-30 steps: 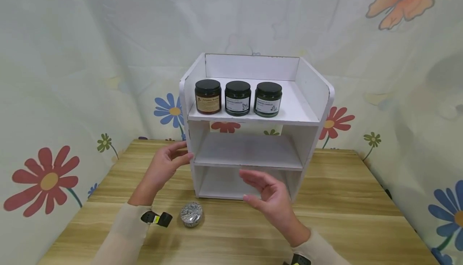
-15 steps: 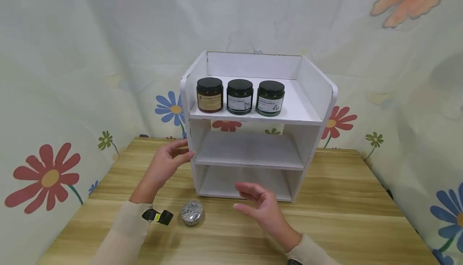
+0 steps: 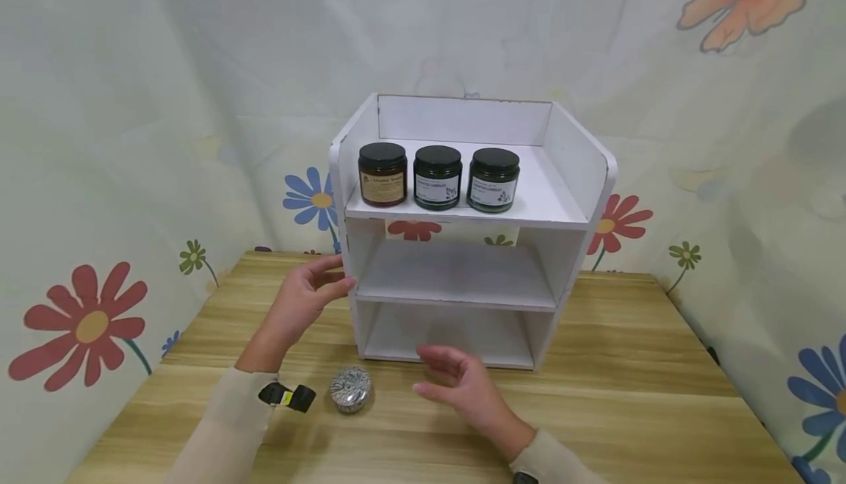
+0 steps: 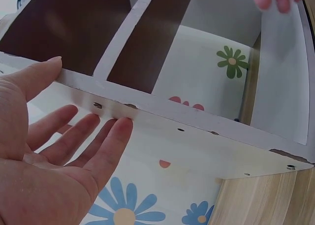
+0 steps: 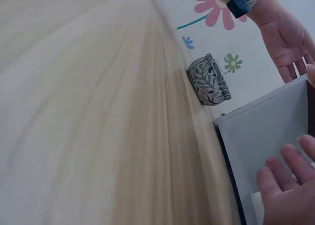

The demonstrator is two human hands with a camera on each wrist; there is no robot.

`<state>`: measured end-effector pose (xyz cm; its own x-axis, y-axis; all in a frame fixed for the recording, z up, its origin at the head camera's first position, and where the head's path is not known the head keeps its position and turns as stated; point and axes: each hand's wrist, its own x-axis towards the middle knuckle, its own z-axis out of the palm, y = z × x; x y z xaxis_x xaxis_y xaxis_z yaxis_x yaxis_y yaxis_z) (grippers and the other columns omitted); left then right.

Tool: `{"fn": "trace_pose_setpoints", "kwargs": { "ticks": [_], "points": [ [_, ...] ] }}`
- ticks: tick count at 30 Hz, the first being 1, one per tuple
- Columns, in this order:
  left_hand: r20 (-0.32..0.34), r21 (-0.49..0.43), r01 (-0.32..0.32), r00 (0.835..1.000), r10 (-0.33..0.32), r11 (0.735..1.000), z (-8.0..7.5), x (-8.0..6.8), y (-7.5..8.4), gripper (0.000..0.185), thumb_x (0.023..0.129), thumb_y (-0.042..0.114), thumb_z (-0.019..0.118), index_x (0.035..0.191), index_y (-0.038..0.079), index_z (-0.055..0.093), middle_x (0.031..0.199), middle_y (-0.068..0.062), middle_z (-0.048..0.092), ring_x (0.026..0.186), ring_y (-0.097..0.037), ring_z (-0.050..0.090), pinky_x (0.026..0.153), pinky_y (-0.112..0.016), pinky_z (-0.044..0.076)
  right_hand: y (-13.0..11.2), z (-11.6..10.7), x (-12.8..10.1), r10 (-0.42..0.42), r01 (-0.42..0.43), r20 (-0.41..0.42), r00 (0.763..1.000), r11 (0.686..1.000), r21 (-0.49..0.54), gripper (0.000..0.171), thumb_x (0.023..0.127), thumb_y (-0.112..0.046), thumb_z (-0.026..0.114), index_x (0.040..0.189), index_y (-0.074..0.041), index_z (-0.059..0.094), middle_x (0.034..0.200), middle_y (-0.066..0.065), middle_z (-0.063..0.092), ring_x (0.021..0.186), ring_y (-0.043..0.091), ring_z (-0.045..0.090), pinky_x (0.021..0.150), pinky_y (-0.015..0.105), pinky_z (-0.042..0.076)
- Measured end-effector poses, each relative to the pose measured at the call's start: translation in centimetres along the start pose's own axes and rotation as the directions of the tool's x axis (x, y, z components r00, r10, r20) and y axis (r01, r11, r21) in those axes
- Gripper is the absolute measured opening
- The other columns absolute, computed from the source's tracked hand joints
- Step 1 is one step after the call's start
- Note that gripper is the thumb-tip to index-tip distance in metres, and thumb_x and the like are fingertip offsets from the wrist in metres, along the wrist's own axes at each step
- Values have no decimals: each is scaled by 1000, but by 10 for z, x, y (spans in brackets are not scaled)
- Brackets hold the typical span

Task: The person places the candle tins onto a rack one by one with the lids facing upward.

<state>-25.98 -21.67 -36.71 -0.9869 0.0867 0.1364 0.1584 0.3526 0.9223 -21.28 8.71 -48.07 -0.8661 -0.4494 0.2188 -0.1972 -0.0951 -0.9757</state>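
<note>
Head view: a white three-tier shelf unit (image 3: 463, 249) stands on the wooden surface (image 3: 628, 396), set toward its far edge and roughly midway between the left and right edges.

Left hand (image 3: 304, 300): palm against the shelf unit's left side panel at the level of the middle shelf. Fingers (image 4: 93, 136) straight and slightly spread, tips touching the panel's front edge; the thumb lies over that edge. Not curled round anything. Left wrist view confirms flat contact along the panel, near two small screw heads.

Right hand (image 3: 463, 388): held above the surface just in front of the bottom shelf opening, palm turned left. Fingers (image 5: 288, 163) relaxed, loosely spread, holding nothing. Whether the fingertips touch the unit's bottom front edge cannot be told.

Small round tin (image 3: 351, 390), patterned with grey-green leaves: sits on the surface between the two forearms, near the front left corner of the shelf unit, apart from both hands. Right wrist view shows it (image 5: 208, 80) upright, lid on.

Top shelf: three dark jars with black lids in a row along the front edge. Amber jar (image 3: 382, 174) leftmost, then a green jar with a white label (image 3: 437, 177), then a second green jar (image 3: 493, 180). They stand close together; whether they touch is unclear. Middle and bottom shelves: nothing seen on them.

Backdrop: pale cloth printed with flowers (image 3: 86, 322) and an orange butterfly (image 3: 740, 3).
</note>
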Motion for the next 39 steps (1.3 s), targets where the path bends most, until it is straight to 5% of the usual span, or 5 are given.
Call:
{"fn": "trace_pose_setpoints", "kwargs": {
  "ticks": [11, 39],
  "points": [
    [0, 13, 8, 1000, -8, 1000, -1, -2, 1, 67, 90, 53, 74, 147, 22, 56, 152, -4, 54, 136, -32, 56, 112, -57, 48, 6, 14, 8, 102, -102, 5, 995, 993, 57, 64, 84, -10, 85, 137, 9, 56, 146, 29, 55, 137, 45, 52, 115, 46, 45],
    [7, -6, -2, 1000, 2, 1000, 0, -1, 2, 64, 91, 49, 75, 146, 20, 57, 150, -6, 56, 135, -33, 58, 110, -58, 49, 12, 49, 23, 79, -80, 79, 994, 997, 6, 65, 81, -10, 87, 137, 6, 58, 144, 26, 58, 136, 44, 54, 116, 47, 44]
  ]
}}
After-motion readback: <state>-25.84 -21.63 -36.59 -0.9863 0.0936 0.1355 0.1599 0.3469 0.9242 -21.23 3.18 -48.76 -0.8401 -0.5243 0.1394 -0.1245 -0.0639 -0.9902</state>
